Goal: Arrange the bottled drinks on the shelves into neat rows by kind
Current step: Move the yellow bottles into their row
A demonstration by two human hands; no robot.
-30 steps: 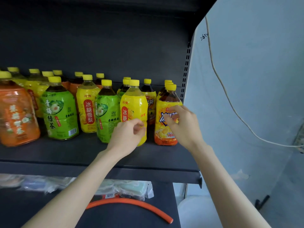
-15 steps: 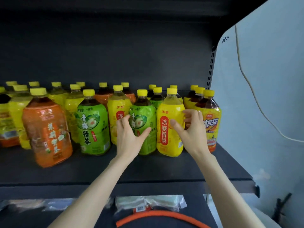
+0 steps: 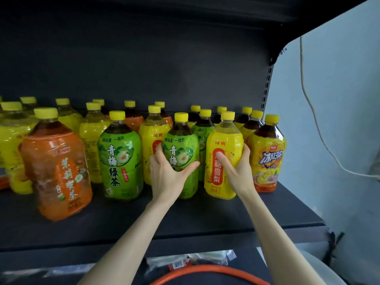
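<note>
A dark grey metal shelf carries a crowd of yellow-capped plastic drink bottles, kinds mixed together. Far to the left of both hands stands a big orange-labelled tea bottle, and nearer them a green-labelled plum tea bottle. The left hand wraps, fingers spread, round a second green-labelled bottle (thumb out to the right). Just beside it, the right hand clasps a yellow-labelled pear drink bottle. Immediately right of that hand stands an iced black tea bottle.
</note>
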